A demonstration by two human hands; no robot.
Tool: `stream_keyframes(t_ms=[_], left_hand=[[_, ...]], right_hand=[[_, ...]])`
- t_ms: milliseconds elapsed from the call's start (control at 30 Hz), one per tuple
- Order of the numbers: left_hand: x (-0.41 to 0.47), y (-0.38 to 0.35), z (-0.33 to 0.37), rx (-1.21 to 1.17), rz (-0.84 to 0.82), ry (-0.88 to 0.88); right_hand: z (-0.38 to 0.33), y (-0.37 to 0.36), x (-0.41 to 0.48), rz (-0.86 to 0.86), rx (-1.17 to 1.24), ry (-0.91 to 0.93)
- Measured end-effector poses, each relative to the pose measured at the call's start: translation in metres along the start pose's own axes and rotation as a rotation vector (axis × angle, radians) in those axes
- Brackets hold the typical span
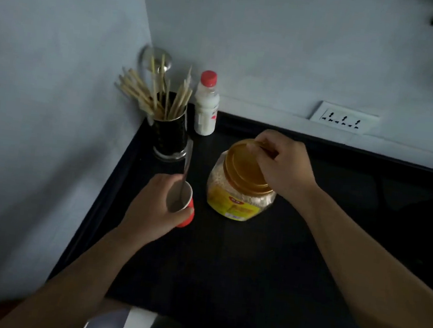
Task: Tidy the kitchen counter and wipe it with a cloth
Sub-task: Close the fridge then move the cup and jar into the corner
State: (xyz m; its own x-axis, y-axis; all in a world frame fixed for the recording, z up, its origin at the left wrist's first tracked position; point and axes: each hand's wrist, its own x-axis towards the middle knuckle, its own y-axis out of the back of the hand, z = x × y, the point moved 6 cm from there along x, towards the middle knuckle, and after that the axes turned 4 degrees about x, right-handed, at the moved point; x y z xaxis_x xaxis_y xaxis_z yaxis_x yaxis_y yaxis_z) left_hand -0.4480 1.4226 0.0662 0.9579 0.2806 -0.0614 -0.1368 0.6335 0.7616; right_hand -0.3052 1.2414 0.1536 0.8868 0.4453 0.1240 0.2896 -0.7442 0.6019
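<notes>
A black kitchen counter (238, 269) fills the middle of the head view. My left hand (151, 207) is wrapped around a small red paper cup (186, 214) with a metal spoon (186, 168) standing in it. To its right stands a clear plastic jar (233, 192) with a yellow label and grainy contents. My right hand (282, 166) grips the jar's orange lid (244, 167) from above; the lid looks tilted on the jar's mouth. No cloth is in view.
In the back left corner stands a dark holder (170, 137) full of wooden chopsticks, with a ladle behind it. Beside it is a white bottle (206, 108) with a red cap. A wall socket (344, 117) sits above the counter's back edge.
</notes>
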Motion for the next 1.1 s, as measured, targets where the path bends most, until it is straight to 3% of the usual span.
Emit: stream_keyframes(t_ms=[467,633,733,833,967,1100], left_hand=[[0.111,0.019,0.01,0.01,0.08,-0.124],[0.133,0.002,0.011,0.022,0.059,-0.153],[0.142,-0.012,0.009,0.035,0.043,-0.156],[0.149,-0.027,0.004,0.02,0.012,-0.128],[0.157,-0.038,-0.003,0.009,0.03,-0.11],[0.163,-0.051,-0.011,0.046,0.044,-0.102]], right_hand=[[0.021,-0.008,0.165,-0.026,-0.188,0.025],[0.03,-0.007,0.177,-0.001,-0.211,0.043],[0.048,0.001,0.159,0.107,-0.181,0.038],[0.085,0.003,0.12,0.161,-0.157,-0.079],[0.142,-0.029,0.065,-0.041,-0.212,-0.362],[0.172,-0.071,0.031,-0.291,-0.329,-0.44]])
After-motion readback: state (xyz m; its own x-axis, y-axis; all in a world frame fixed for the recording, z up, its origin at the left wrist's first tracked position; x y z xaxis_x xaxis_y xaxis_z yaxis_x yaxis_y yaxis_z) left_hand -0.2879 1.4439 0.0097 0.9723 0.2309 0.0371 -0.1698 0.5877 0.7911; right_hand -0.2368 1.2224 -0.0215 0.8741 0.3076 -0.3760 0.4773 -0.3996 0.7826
